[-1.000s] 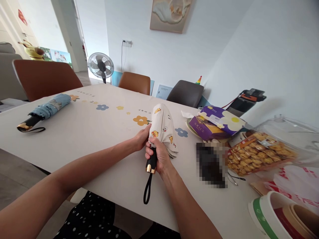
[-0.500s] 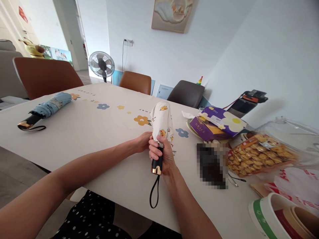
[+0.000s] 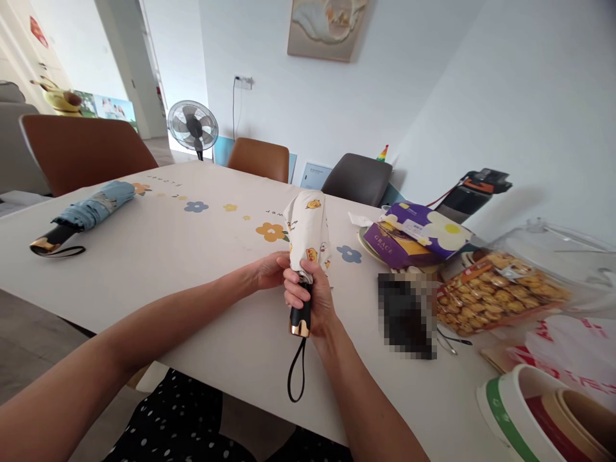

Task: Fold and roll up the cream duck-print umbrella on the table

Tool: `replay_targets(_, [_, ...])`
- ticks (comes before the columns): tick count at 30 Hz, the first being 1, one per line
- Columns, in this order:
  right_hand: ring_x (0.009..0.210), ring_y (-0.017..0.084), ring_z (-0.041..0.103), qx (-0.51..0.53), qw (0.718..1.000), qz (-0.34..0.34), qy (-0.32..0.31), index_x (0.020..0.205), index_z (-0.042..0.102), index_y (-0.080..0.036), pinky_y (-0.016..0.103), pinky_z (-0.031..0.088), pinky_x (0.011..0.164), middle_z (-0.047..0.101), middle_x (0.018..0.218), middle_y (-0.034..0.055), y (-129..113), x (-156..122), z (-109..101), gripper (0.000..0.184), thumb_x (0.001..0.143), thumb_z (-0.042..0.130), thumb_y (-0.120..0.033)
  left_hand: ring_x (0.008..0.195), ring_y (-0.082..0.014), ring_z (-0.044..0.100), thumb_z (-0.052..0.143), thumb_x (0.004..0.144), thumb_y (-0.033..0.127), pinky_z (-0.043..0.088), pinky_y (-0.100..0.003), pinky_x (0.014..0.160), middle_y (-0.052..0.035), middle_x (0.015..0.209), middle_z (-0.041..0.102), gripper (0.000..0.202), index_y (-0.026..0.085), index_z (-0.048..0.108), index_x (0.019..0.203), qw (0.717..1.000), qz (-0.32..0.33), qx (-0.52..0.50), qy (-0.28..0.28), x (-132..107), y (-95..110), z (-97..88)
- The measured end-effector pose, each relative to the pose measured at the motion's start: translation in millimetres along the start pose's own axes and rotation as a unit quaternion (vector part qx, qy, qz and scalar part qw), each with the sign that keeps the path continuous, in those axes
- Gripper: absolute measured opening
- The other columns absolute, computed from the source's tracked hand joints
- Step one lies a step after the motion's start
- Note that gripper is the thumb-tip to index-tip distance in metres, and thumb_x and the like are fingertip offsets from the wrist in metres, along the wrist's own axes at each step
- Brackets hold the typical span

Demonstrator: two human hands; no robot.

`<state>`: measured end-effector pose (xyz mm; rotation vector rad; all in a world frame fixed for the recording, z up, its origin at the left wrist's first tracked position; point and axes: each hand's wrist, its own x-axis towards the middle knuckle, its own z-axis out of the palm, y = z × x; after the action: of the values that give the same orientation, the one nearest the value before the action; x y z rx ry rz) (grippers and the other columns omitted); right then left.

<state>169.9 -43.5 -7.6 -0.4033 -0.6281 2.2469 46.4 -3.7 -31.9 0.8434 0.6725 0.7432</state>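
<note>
A folded white umbrella [image 3: 306, 224] with small yellow cartoon figures stands out over the table in front of me, its canopy pointing away. My right hand [image 3: 312, 292] wraps around the top of its black handle, thumb lying against the lower fabric. The handle ends in a gold-coloured cap [image 3: 299, 330], from which a black wrist strap [image 3: 296, 372] hangs. At the canopy's lower left side, my left hand [image 3: 272, 270] is closed against the fabric, with its fingertips partly hidden behind the umbrella. A second folded umbrella, light blue [image 3: 99, 205], lies at the table's left.
The white table [image 3: 206, 353] has printed flowers. On its right are a purple box [image 3: 399, 244], a tub of cookies [image 3: 505, 289], a dark bottle [image 3: 471, 196], a blurred-out dark patch and a white-green roll [image 3: 500, 404]. Chairs [image 3: 260, 159] and a fan [image 3: 193, 126] stand beyond.
The view has shifted slightly, so most things sit a little further left. My left hand shows a bit more beside the canopy; the right hand keeps its grip on the handle.
</note>
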Motion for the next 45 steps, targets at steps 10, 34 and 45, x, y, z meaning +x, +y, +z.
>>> replay_targets(10, [0.033, 0.001, 0.025, -0.038, 0.999, 0.007, 0.004, 0.079, 0.056, -0.013, 0.014, 0.031, 0.028, 0.044, 0.054, -0.0058, 7.5, 0.7, -0.1, 0.013, 0.077, 0.052, -0.025, 0.053, -0.0090, 0.052, 0.052, 0.058, 0.008, 0.046, -0.021, 0.056, -0.0005, 0.053, 0.054, 0.008, 0.014, 0.049, 0.054, 0.997, 0.018, 0.070, 0.037, -4.3, 6.7, -1.7])
replay_targets(34, [0.037, 0.006, 0.041, -0.199, 0.946, 0.040, 0.252, 0.068, 0.052, -0.014, 0.019, 0.040, 0.030, 0.048, 0.051, -0.0022, 17.0, 15.4, -5.4, 0.017, 0.065, 0.067, -0.022, 0.082, -0.0118, 0.053, 0.041, 0.070, 0.010, 0.043, -0.026, 0.074, -0.0014, 0.093, 0.060, 0.020, 0.020, 0.051, 0.085, 0.771, 0.310, 0.344, 0.437, 1.5, 17.2, -0.7])
replay_targets(45, [0.043, 0.009, 0.046, -0.204, 0.957, 0.002, 0.208, 0.089, 0.052, -0.017, 0.022, 0.043, 0.035, 0.056, 0.059, 0.0010, 20.0, 12.2, -9.3, 0.019, 0.070, 0.057, -0.021, 0.096, -0.0256, 0.047, 0.069, 0.053, 0.042, 0.033, -0.035, 0.090, -0.0052, 0.092, 0.056, 0.039, 0.021, 0.055, 0.082, 0.708, 0.156, 0.674, 0.141, 19.0, 24.2, 46.5])
